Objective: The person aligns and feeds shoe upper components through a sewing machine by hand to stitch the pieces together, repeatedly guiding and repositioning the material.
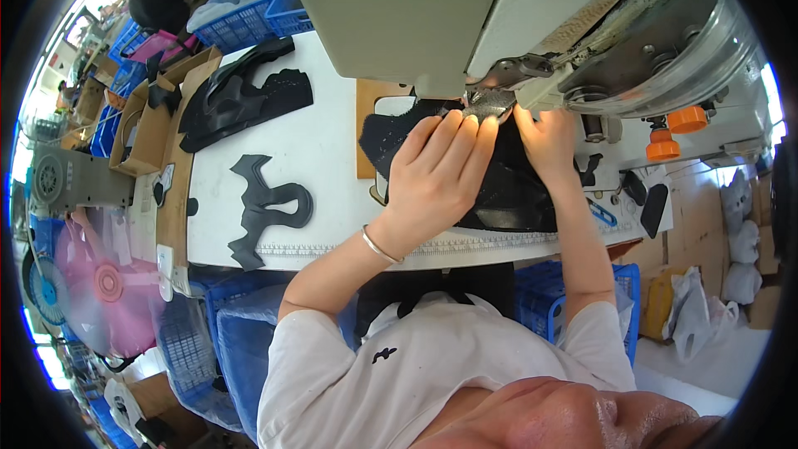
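Observation:
A black moulded piece (509, 191) with a perforated, textured flap lies under the head of a sewing machine (407, 12). My left hand (434, 173) lies over its left part, fingers stretched out and fingertips close to the lit presser foot area (490, 103). On the other side, my right hand (549, 143) has its fingers closed on the piece's edge beside the foot; its fingertips are partly hidden. To the left on the white table (349, 233) rest a dark grey bat-winged piece with a loop (258, 208) and more black moulded pieces (229, 101).
Orange knobs (662, 145) stick out at the machine's right. Small tools, including blue-handled snips (602, 212), lie at the table's right. Blue crates (532, 295) stand below the front edge. At left are a cardboard box (141, 137) and a pink fan (108, 283). Another person (158, 4) sits far left.

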Demonstrator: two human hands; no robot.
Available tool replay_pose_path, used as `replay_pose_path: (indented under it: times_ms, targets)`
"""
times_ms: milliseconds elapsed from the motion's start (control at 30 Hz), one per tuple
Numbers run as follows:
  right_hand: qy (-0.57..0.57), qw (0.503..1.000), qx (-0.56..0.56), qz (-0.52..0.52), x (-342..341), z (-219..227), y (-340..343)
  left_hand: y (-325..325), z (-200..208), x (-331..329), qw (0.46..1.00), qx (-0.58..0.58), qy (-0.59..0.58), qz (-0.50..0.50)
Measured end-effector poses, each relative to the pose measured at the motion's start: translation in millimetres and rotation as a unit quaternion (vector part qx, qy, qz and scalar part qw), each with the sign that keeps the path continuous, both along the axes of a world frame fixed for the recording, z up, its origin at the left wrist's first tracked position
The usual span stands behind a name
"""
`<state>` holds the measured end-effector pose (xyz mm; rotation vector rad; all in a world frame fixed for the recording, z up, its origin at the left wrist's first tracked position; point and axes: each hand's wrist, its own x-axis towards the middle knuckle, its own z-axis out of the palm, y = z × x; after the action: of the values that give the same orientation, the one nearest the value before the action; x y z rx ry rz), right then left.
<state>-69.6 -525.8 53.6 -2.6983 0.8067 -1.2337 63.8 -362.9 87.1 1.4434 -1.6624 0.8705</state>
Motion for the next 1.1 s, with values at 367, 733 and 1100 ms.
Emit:
replay_pose_path:
  times_ms: [367, 733, 1100]
  targets:
    - [0.035, 0.996, 0.035, 0.07, -9.0, 4.2, -19.8, -9.4, -3.6, -3.5, 0.99, -0.034, -0.092, 0.099]
    - [0.061, 0.993, -0.022, 0.095, -22.2, 26.4, 9.2, -0.6, 4.5, 2.9, 0.989, -0.013, -0.111, 0.099]
    - [0.182, 0.952, -0.241, -0.047, -3.0, 64.4, 87.7, -1.5, 10.3, 60.9, 0.989, 0.039, 0.033, -0.135]
